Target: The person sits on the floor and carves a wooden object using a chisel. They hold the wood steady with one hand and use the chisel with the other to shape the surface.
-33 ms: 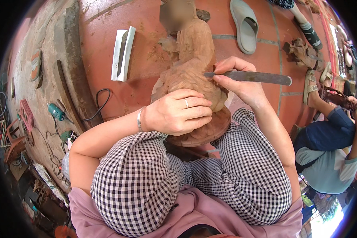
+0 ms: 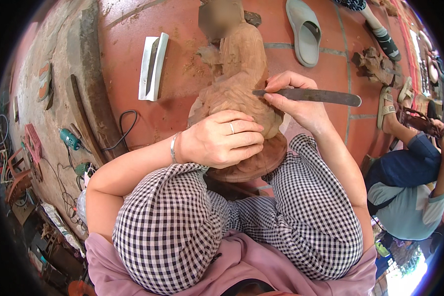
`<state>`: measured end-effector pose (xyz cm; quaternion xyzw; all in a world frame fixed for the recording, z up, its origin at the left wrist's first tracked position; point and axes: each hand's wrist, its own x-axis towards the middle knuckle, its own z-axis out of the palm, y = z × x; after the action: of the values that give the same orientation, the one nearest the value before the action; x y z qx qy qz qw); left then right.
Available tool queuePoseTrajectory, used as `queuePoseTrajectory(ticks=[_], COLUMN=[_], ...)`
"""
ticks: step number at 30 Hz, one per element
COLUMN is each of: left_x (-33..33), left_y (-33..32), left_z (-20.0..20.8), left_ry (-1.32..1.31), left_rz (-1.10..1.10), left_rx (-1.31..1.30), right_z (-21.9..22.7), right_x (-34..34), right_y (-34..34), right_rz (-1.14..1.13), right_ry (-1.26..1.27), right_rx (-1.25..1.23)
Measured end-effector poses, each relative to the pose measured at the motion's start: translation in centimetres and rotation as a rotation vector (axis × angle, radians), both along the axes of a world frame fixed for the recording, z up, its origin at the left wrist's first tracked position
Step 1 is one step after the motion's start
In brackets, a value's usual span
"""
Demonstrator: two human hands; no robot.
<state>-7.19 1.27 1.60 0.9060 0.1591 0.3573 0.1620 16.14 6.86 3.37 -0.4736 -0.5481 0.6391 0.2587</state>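
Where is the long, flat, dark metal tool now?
In the head view, the long, flat, dark metal tool is right of centre, in the right hand, its tip at the brown carved wooden figure.

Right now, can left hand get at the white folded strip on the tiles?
Likely yes: the white folded strip lies on the tiles ahead and to the left, with nothing seen blocking the way, though the left hand would first have to leave the wooden carving.

The carved figure (image 2: 241,54) is showing matt, roughly cut wood; the blade (image 2: 325,96) is looking like dull, smooth metal. Toward the left edge of the tiled floor (image 2: 123,64), a folded sheet (image 2: 146,69) is looking papery; the checked trousers (image 2: 163,227) are showing matt woven cloth.
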Motion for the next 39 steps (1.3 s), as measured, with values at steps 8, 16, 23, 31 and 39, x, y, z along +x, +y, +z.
queuePoseTrajectory(ticks=[8, 16, 23, 31, 39], left_x=[0.0, 0.1, 0.1, 0.1, 0.1], left_y=[0.0, 0.0, 0.1, 0.1, 0.1], left_z=[0.1, 0.0, 0.1, 0.0, -0.1], left_ry=[-0.006, -0.015, 0.001, 0.003, -0.006], left_rz=[-0.002, 0.008, -0.001, -0.004, -0.004], left_rx=[-0.010, -0.018, -0.014, -0.021, -0.020], right_z=[-2.2, -3.1, -2.3, -1.9, -1.2], right_x=[2.3, 1.7, 1.1, 0.3, -1.0], right_y=[-0.2, -0.7, -0.8, -1.3, -1.9], right_rz=[-0.121, -0.197, -0.178, -0.237, -0.260], right_ry=[0.192, 0.239, 0.230, 0.164, 0.087], right_rx=[-0.159, -0.240, -0.256, -0.194, -0.094])
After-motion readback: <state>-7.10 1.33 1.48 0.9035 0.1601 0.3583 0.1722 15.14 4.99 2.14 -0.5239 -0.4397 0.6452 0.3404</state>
